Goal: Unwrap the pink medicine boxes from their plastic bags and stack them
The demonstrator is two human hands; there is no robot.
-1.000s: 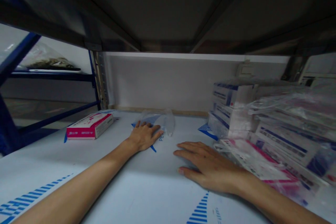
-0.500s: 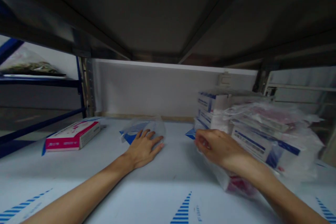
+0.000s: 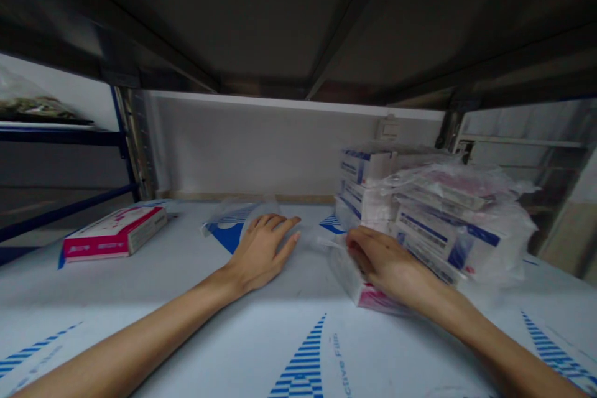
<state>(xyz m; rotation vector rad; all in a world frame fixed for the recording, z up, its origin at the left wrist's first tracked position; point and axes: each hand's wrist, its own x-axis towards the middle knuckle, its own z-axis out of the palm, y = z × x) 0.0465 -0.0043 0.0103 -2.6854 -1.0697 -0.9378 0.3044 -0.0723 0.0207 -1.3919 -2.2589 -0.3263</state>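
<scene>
A flat pink and white box in a clear plastic wrapper (image 3: 354, 273) lies on the white shelf board (image 3: 186, 323), at the foot of the pile of wrapped boxes (image 3: 433, 217). The right hand (image 3: 387, 264) rests on top of it, fingers curled around its near edge. The left hand (image 3: 263, 249) lies open and flat just beside it, pressing on an empty clear bag (image 3: 233, 217).

Both forearms bare, no sleeves in view. Left hand (image 3: 262, 250) & right hand (image 3: 389, 265): no gloves, rings, watch or wristbands; nails short, unpainted.
</scene>
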